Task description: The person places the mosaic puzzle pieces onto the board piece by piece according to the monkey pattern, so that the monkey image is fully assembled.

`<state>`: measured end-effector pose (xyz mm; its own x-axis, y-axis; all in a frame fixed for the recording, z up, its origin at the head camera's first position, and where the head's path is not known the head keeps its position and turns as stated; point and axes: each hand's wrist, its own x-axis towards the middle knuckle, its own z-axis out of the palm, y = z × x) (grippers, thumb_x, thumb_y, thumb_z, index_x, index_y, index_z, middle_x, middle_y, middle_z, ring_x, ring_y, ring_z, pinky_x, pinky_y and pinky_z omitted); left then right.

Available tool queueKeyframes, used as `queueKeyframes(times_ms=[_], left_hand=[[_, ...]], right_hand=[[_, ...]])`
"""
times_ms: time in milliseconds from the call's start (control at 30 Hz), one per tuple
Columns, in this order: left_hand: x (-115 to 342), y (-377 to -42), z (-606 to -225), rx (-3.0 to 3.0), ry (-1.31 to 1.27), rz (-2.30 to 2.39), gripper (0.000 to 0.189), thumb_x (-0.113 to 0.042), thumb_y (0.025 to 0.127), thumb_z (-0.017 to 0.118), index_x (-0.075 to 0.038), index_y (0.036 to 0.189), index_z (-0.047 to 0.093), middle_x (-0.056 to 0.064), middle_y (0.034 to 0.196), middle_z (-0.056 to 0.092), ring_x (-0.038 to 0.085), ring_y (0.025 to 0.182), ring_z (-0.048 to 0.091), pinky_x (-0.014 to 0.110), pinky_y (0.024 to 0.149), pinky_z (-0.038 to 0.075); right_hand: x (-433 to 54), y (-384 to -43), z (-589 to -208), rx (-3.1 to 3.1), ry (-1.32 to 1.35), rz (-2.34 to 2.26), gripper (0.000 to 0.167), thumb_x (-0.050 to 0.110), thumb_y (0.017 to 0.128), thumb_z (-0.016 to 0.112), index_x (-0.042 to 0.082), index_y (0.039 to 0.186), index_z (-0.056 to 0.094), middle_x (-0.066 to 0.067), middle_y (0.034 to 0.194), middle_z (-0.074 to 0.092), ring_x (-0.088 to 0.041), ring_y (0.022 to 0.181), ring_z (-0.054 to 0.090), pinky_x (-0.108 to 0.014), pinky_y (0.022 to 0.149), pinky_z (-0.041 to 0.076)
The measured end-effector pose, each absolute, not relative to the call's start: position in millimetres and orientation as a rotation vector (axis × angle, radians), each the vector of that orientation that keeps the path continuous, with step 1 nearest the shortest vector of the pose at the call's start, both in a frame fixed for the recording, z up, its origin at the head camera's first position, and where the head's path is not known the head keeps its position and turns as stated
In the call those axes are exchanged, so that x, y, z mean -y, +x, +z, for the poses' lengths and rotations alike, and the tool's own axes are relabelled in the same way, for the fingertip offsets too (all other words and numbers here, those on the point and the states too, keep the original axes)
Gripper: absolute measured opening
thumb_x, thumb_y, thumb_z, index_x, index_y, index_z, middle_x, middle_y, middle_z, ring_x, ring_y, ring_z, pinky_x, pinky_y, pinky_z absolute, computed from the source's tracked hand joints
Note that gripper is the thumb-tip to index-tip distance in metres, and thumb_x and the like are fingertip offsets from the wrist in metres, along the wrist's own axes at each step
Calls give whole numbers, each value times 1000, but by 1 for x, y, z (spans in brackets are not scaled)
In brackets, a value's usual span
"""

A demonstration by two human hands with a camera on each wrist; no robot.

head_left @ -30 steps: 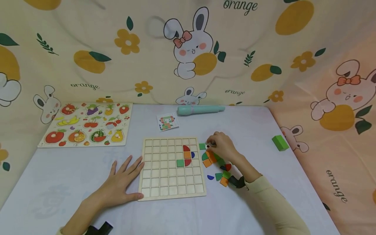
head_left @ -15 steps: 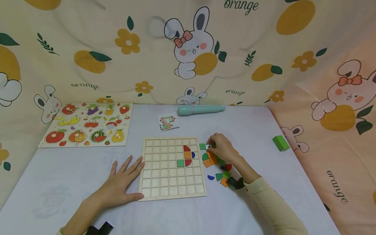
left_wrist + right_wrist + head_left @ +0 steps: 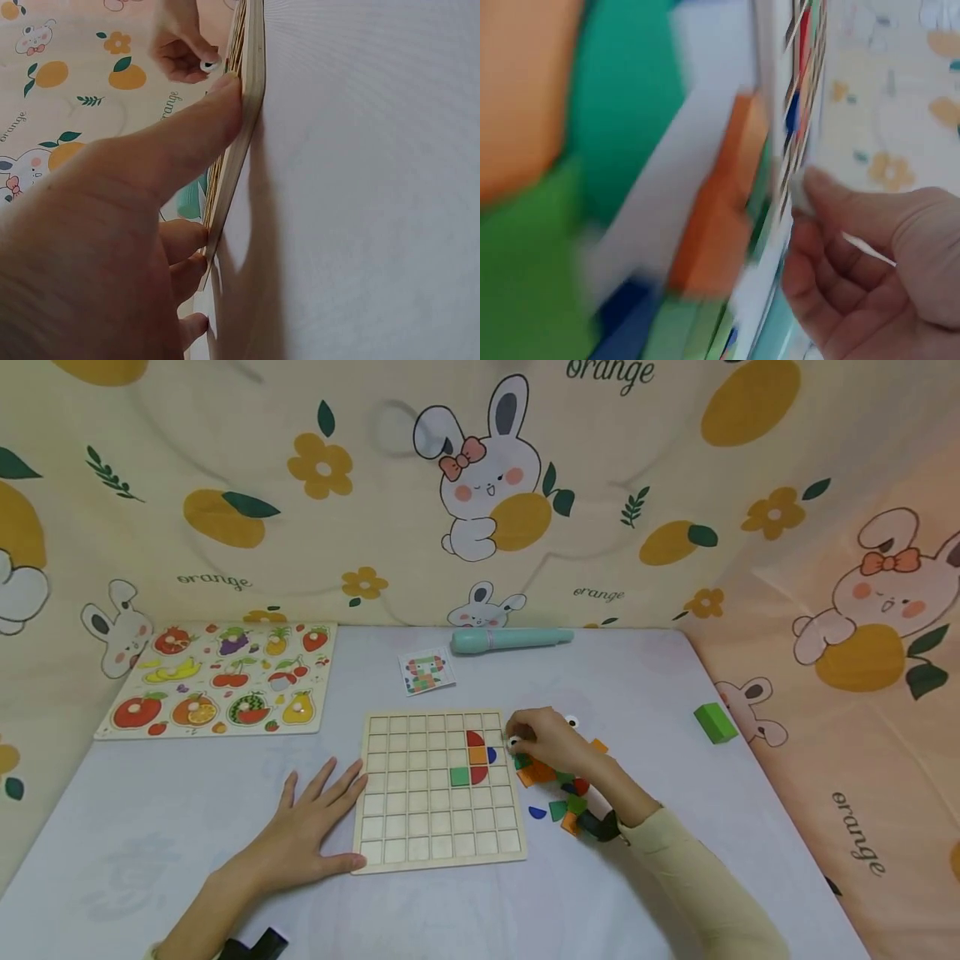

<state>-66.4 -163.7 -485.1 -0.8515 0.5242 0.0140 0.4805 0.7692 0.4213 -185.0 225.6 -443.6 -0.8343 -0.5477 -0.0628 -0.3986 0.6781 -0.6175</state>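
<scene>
My right hand (image 3: 551,743) pinches a small white piece with a black dot, like an eye (image 3: 210,65), between thumb and fingers. It hovers at the right edge of a wooden grid board (image 3: 408,814). In the grid lie a green square (image 3: 460,777), an orange square (image 3: 477,756), a blue half-round piece (image 3: 491,755) and two red half-round pieces (image 3: 478,775). With fingers spread and straight, my left hand (image 3: 311,831) rests against the board's left side, its thumb at the near corner. Several coloured pieces (image 3: 576,804) lie beneath and beside my right hand, partly hidden by it.
Behind the board are a small pattern card (image 3: 427,672) and a mint-green pen-shaped object (image 3: 512,641). A fruit puzzle board (image 3: 217,681) lies back left. Toward the right edge sits a green block (image 3: 716,723). Another eye piece (image 3: 572,722) lies behind my right hand.
My right hand has moved left from the loose pieces to the board's edge, carrying the eye piece. Another eye piece now shows behind it. The left hand keeps its place.
</scene>
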Motion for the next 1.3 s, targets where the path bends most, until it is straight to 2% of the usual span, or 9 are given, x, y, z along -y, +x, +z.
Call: queueKeyframes(times_ms=[133,300,400,600,833,1033,1300], left_hand=[[163,-67,-485,-2857,805,630,103,-73,79,64,-10,155,35,7,164,24,42,150,11,77,106,3],[162,-66,-486,-2854,800,634,103,-74,79,64,-10,156,35,5,165,23,42,150,10,77,107,2],[163,-66,-488,-2857,804,646,103,-73,79,64,-10,155,35,5,165,23,42,150,11,77,107,3],[163,-65,-488,-2859,806,646,103,-73,79,64,-10,155,36,6,165,23,42,150,11,78,106,3],[162,-66,-485,-2854,795,632,103,-73,79,65,-10,155,36,7,164,24,42,150,11,77,107,3],[163,-66,-486,-2861,803,637,103,-72,79,65,-10,155,36,7,164,25,42,150,11,77,107,3],[163,-67,-489,-2867,805,626,103,-74,79,63,-11,156,35,6,164,24,42,150,11,77,107,3]], right_hand=[[-203,-185,-444,-2483,-887,-972,12,9,88,76,6,99,69,3,87,66,-12,75,56,-25,67,49],[-176,-186,-450,-2458,-997,-931,9,7,91,72,6,100,74,1,96,71,-11,86,62,-23,76,51],[-163,-185,-451,-2499,-1016,-883,13,0,92,69,4,103,74,-3,101,72,-14,92,64,-23,80,52],[-150,-184,-448,-2585,-1055,-788,13,-3,92,67,5,100,73,-4,98,70,-16,89,64,-25,79,52],[-148,-180,-448,-2675,-1105,-653,14,3,89,74,6,101,78,-2,92,65,-16,86,63,-22,73,50],[-151,-180,-448,-2705,-1102,-613,14,8,89,75,8,103,76,0,95,68,-15,89,62,-26,74,51],[-182,-191,-445,-2828,-886,-706,11,9,89,75,7,100,76,0,89,68,-17,84,58,-29,73,50]])
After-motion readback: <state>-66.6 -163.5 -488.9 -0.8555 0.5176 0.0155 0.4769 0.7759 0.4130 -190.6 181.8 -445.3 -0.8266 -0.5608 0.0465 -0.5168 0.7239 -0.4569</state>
